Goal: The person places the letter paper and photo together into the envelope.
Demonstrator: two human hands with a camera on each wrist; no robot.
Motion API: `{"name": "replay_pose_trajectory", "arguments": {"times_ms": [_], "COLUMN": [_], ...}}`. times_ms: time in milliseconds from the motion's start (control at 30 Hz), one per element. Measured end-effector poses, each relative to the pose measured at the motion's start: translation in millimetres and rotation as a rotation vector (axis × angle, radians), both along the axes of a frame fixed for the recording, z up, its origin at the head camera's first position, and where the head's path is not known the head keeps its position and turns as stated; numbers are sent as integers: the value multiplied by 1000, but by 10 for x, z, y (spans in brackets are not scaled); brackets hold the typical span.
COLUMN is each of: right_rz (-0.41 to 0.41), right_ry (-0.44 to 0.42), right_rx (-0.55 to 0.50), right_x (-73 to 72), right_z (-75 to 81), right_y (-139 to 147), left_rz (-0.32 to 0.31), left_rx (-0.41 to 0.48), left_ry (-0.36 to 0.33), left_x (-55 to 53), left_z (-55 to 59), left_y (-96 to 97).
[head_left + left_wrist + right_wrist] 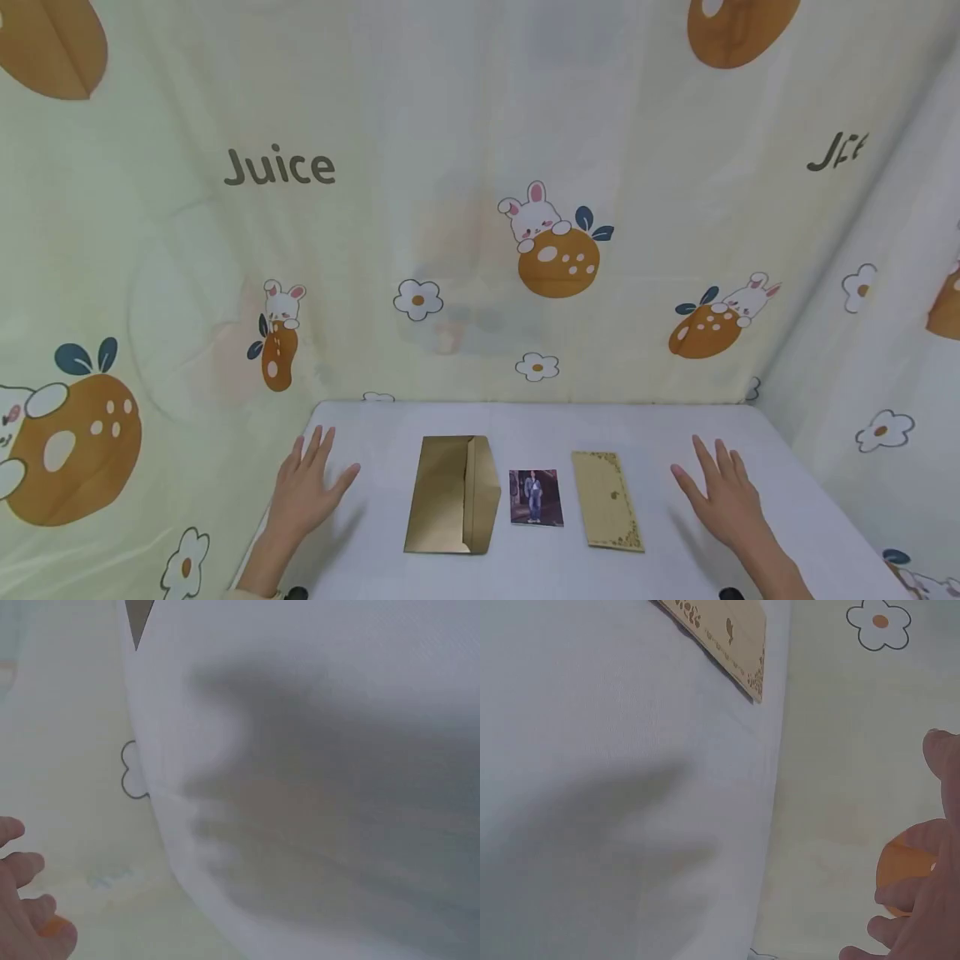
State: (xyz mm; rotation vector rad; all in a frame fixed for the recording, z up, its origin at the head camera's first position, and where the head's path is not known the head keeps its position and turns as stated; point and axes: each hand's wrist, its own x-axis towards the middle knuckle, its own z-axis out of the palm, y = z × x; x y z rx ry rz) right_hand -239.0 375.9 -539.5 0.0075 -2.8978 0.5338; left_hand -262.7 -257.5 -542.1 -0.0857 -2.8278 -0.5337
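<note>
My left hand (303,492) is over the left side of the table, fingers spread and holding nothing. On the right side my right hand (723,500) is likewise spread, with nothing in it. Between them lie three flat things in a row. Nearest my left hand is a gold envelope (438,496), its flap unfolded to the right. A small photo (536,497) of a standing person in blue is in the middle. Closest to my right hand is a cream card (606,500) with ornate brown borders; its corner also shows in the right wrist view.
A white cloth covers the table (525,579). Behind and on both sides hangs a pale curtain (465,125) printed with rabbits, oranges and flowers, close along the table's edges. Both hands cast soft shadows on the cloth.
</note>
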Motion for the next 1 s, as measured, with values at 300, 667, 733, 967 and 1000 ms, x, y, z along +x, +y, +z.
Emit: {"name": "replay_pose_trajectory", "arguments": {"times_ms": [300,667,733,967,1000], "right_rz": [17,93,111,164,170], "right_ry": [30,59,63,51,49], "right_rx": [-25,-25,-29,-74,-80], "right_x": [-66,-208,-244,-337,-347], "right_z": [26,26,3,-66,-72], "right_y": [-237,-732,-828,-1206,-1265], "left_rz": [-41,-109,-124,-169,-172], "left_rx": [17,27,33,61,58], "left_ry": [-17,-6,3,14,4], "left_x": [-64,-134,-138,-162,-162], "left_z": [-11,-77,-89,-144,-150], "left_y": [214,643,705,902,929]}}
